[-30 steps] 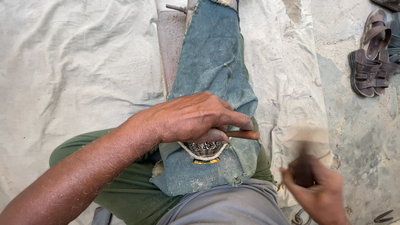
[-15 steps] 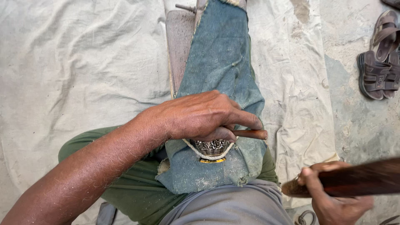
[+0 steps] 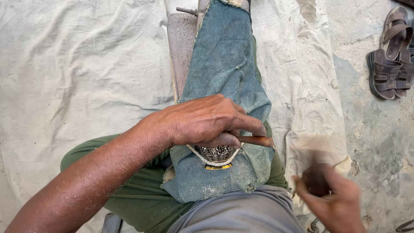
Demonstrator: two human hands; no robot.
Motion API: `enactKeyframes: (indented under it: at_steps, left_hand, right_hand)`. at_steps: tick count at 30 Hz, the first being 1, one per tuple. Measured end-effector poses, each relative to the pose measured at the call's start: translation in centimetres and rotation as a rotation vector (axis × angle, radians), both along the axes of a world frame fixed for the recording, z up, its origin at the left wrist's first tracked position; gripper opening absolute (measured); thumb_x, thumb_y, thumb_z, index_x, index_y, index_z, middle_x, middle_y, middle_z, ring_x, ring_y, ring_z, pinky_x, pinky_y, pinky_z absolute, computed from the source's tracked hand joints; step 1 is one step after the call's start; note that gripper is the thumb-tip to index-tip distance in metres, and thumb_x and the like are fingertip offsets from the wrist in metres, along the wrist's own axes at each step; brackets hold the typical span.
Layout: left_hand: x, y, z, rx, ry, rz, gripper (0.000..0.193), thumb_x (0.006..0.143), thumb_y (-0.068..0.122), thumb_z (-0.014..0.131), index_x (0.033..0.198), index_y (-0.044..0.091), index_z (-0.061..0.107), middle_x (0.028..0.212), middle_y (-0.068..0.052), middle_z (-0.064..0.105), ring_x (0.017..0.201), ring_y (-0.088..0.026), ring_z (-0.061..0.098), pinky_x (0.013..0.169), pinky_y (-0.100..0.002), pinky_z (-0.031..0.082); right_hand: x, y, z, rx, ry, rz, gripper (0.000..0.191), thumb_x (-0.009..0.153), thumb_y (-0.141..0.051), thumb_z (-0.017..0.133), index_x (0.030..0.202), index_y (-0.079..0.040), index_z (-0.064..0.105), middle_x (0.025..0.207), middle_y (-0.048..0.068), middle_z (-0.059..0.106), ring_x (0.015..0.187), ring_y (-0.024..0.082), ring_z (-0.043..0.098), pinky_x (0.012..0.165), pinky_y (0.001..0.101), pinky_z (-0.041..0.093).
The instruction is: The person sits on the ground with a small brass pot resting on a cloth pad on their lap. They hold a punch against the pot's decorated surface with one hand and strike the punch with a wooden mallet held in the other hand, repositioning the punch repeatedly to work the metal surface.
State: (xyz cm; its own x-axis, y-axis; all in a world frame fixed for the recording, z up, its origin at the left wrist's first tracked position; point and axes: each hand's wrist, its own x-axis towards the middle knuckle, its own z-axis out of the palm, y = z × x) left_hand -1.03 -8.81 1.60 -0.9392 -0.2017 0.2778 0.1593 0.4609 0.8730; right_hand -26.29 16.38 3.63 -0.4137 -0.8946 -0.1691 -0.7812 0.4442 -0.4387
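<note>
Two hands are at work over the person's lap. The left hand (image 3: 202, 121) lies palm-down across the thigh, its fingers closed around a slim brown rod-like tool (image 3: 255, 140) whose end pokes out to the right just past the fingertips. Directly beneath that hand sits a small dark carved piece (image 3: 217, 153) with a pale patterned surface, ringed by a light cord (image 3: 215, 163) and resting on a worn blue denim cloth (image 3: 224, 69). The cloth is draped along the leg and dusted with fine pale grit near its lower edge. The right hand (image 3: 334, 200) is low at the right, well apart from the left; it is motion-blurred, its fingers curled around something dark, perhaps a handle, though the blur hides what it is.

Under the cloth the leg wears green trousers (image 3: 129, 203), and a grey garment (image 3: 241, 213) fills the bottom centre. A brownish board (image 3: 181, 43) runs alongside the cloth on its left, with a metal bolt (image 3: 186, 10) at its far end. A pale canvas sheet (image 3: 77, 64) covers the floor, and brown sandals (image 3: 390, 56) lie on bare concrete at the upper right.
</note>
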Motion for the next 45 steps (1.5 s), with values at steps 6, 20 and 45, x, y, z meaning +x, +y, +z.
enactKeyframes:
  at_steps: [6,20,45]
  left_hand:
    - [-0.3,0.2,0.3,-0.005,-0.147,0.019,0.042,0.086,0.024,0.070,0.127,0.017,0.066,0.085,-0.006,0.075,0.075,-0.026,0.073,0.068,-0.046,0.054]
    - [0.5,1.2,-0.3,-0.018,0.041,0.283,0.046,0.085,0.023,0.082,0.125,0.011,0.063,0.091,-0.007,0.075,0.078,-0.023,0.074,0.067,-0.041,0.056]
    - [0.0,1.5,0.7,0.023,-0.068,0.246,0.048,0.078,0.010,0.082,0.123,0.006,0.065,0.094,-0.014,0.074,0.079,-0.035,0.071,0.068,-0.045,0.052]
  right_hand:
    - [0.2,0.5,-0.1,-0.414,-0.334,-0.227,0.024,0.083,-0.003,0.080,0.100,-0.003,0.063,0.083,0.009,0.070,0.077,0.015,0.071,0.074,0.0293,0.062]
    - [-3.6,-0.5,-4.0,-0.328,-0.875,-0.287,0.039,0.083,0.007,0.076,0.118,0.002,0.059,0.093,0.012,0.067,0.083,0.021,0.069,0.073,0.0367,0.061]
    - [-6.5,-3.8,-3.2,-0.199,-0.129,0.151,0.027,0.088,0.001,0.075,0.113,-0.001,0.067,0.099,0.007,0.071,0.089,0.014,0.071,0.085,0.0285,0.061]
